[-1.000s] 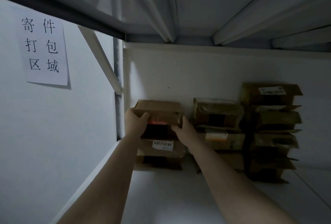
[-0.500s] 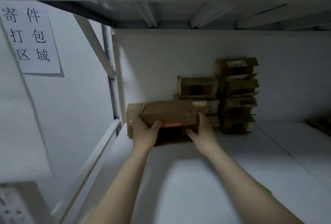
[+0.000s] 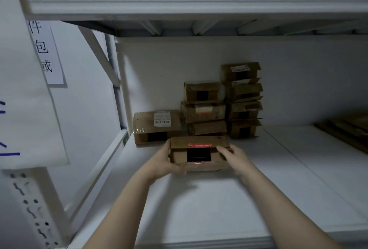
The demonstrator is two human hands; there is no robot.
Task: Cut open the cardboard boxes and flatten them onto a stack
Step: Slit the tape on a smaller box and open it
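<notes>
A small brown cardboard box with red tape on its top edge and a dark tape strip on its front is held just above the white shelf. My left hand grips its left end, fingers curled under the bottom. My right hand grips its right end. Behind it, a wider box with a barcode label lies on the shelf at the back left.
More taped boxes stand against the back wall: a stack of three and a taller stack. Flat brown cardboard lies at the far right. A white upright post and a paper sign are on the left.
Both hands lifted the box off the left stack and drew it toward me along the shelf. The labelled box it sat on is now uncovered. The camera has pulled back and down.
</notes>
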